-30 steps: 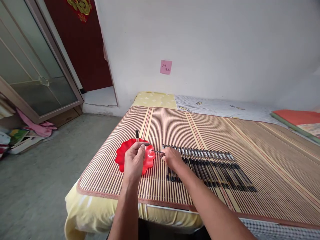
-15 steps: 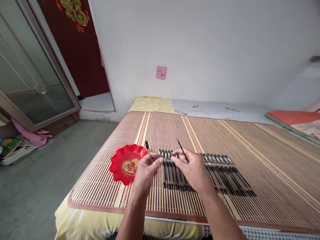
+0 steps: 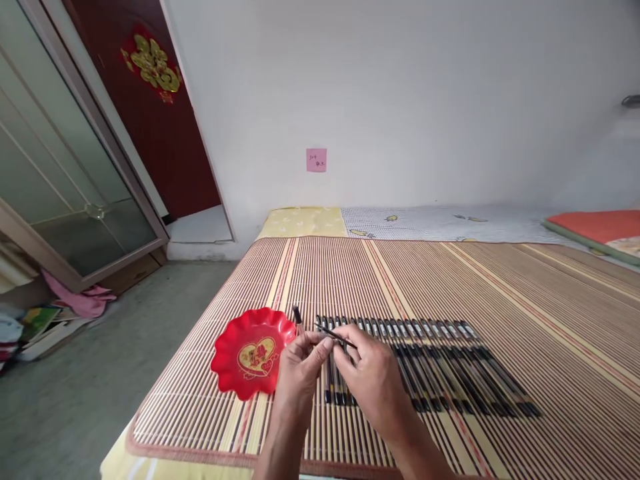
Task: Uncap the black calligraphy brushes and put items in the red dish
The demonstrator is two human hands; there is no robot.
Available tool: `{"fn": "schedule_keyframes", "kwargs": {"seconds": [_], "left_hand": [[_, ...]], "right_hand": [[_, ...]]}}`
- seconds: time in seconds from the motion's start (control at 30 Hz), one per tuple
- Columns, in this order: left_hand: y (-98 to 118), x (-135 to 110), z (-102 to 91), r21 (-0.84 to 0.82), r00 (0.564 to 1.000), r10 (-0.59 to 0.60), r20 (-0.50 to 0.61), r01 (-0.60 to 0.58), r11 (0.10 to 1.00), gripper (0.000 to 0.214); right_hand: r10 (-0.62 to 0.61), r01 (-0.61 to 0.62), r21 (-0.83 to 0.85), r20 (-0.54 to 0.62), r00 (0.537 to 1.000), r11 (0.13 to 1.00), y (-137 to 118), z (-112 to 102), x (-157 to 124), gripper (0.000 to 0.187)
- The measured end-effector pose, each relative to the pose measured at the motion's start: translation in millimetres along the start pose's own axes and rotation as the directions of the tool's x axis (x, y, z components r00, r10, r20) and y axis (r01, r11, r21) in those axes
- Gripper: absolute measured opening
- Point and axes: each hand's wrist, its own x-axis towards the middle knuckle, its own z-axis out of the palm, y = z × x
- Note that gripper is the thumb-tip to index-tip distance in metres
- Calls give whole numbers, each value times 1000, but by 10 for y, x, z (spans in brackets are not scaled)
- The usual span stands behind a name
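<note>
My left hand (image 3: 301, 367) is closed around a pen (image 3: 298, 317), whose black end and clear barrel poke up above the fingers. Pinched in my right hand (image 3: 367, 363) is a thin dark stick (image 3: 336, 335), slim like a pen refill, now lying at a slant toward the left fingertips. The fingertips of both hands meet or nearly meet, and part of what they hold is hidden. Behind and below the hands, a long row of black-capped pens (image 3: 440, 373) lies side by side on the slatted mat (image 3: 320, 273); my right hand covers some of them.
A red scalloped plate (image 3: 227, 350) with a gold heart print rests on the mat, left of my left hand. The mat covers a bed against a white wall (image 3: 400, 100). A folded orange cloth (image 3: 600, 227) lies at the far right. Grey floor (image 3: 193, 280) shows at left.
My right hand has drawn closer to the left. The dark stick has tipped from steep to nearly level. The view has shifted slightly, uncovering more of the pen row.
</note>
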Motion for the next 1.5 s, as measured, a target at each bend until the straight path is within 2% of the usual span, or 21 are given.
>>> {"fn": "schedule_keyframes", "kwargs": {"seconds": [0.1,0.2,0.27,0.37,0.4,0.53,0.67,0.87,1.03,1.23,1.5], "left_hand": [[-3,-2,-2,-33,1000,5,-5,-5,999,40],[40,1,-38,-181,1000,-22,3,22,983,39],[90,-3,-70,-293,998,-47,41,57,954,39],[168,-23,-112,-384,992,-64,111,102,918,34],[189,-31,-122,-399,990,-66,126,111,910,33],[236,-52,-148,-424,989,-61,136,114,898,29],[249,-66,-145,-383,993,-13,119,58,922,28],[256,-101,-101,-282,991,54,124,-18,959,26],[268,-123,-106,-140,995,85,46,-78,987,31],[274,-154,-134,68,989,145,-8,-144,987,29],[286,-159,-159,214,975,212,65,-221,952,27]], "right_hand": [[59,-66,81,81,995,995,-49,-54,15,13],[125,-166,173,225,966,971,-120,-210,40,23],[153,-199,204,219,964,959,-151,-337,48,27],[159,-172,196,82,984,965,-169,-499,47,35],[142,-152,181,67,988,972,-173,-540,45,35],[-7,-14,119,172,985,993,-193,-627,31,30],[-98,88,60,182,978,994,-198,-613,6,28],[-98,87,67,180,979,994,-204,-594,-9,30],[-88,77,65,201,976,995,-201,-605,-14,31],[-47,36,52,227,973,998,-93,-500,12,25],[20,-120,231,391,920,966,-106,-441,24,29]]}}
